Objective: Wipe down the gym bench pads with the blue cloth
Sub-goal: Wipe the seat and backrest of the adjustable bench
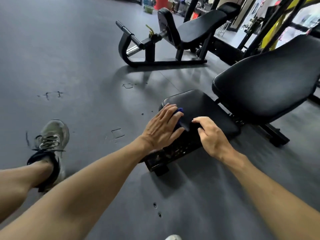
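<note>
Your left hand [162,126] lies flat, fingers straight and spread; your right hand [210,134] rests beside it, fingers curled.

I can read no text, label, brand or number anywhere in my view. The seat pad [204,110] right under my hands carries no lettering that I can make out, and the larger back pad [270,80] just beyond it is plain black too. Further past the seat pad, the black machine [173,37] shows no readable plate. Behind that machine, a red shape [161,2] and a small red patch [195,15] could be signs, but both are too blurred and small for me to tell. The shoe [50,135], well left of the seat pad, shows no legible logo.
</note>
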A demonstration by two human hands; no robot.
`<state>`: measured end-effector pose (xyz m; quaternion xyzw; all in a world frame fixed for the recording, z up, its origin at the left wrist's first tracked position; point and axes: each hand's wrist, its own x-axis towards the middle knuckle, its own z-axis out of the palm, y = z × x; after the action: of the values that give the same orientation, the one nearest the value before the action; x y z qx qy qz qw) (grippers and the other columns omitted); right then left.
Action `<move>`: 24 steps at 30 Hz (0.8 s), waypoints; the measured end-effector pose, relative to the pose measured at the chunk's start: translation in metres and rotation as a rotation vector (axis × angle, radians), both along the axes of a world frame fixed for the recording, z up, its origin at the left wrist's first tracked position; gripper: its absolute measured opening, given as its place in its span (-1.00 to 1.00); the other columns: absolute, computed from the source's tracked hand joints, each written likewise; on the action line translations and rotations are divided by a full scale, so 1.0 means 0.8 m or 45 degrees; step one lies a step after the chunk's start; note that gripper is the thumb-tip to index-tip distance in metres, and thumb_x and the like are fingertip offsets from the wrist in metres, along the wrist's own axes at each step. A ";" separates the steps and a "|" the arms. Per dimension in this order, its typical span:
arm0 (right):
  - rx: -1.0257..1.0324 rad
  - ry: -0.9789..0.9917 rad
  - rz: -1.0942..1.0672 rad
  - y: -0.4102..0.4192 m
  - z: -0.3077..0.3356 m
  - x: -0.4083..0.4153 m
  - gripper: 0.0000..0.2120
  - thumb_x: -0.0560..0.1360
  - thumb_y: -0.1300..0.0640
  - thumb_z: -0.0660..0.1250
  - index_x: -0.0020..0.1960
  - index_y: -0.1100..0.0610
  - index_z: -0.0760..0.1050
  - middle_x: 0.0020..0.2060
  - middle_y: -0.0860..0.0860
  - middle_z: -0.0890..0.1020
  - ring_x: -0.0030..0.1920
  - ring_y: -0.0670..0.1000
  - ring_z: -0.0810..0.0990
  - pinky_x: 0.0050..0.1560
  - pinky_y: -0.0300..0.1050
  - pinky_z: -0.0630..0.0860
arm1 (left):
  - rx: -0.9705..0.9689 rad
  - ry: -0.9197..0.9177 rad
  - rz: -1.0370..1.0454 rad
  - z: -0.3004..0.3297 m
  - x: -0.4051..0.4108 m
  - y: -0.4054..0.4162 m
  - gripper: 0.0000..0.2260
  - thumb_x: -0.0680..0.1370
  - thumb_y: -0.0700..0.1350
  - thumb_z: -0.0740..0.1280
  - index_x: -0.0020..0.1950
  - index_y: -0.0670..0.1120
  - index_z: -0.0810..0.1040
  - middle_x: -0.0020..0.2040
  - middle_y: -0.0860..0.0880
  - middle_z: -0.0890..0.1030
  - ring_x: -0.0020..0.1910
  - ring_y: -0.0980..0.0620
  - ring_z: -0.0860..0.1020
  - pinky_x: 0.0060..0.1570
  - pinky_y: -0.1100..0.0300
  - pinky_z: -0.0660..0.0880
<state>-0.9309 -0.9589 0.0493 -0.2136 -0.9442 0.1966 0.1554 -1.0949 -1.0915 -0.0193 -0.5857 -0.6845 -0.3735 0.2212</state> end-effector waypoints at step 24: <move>0.111 0.118 -0.714 -0.087 -0.017 -0.054 -0.68 0.60 0.34 0.19 0.29 0.20 0.56 0.28 0.04 0.57 0.33 0.01 0.46 0.33 -0.49 0.15 | 0.092 -0.057 -0.351 -0.009 -0.084 0.026 -0.53 0.68 0.05 0.12 0.35 -0.30 0.51 0.35 -0.29 0.51 0.49 -0.28 0.38 0.52 -0.20 0.22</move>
<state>-0.9742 -1.0282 0.0361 -0.4502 -0.8478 0.1148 0.2558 -1.1622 -1.0704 -0.0265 -0.6573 -0.5885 -0.4376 0.1733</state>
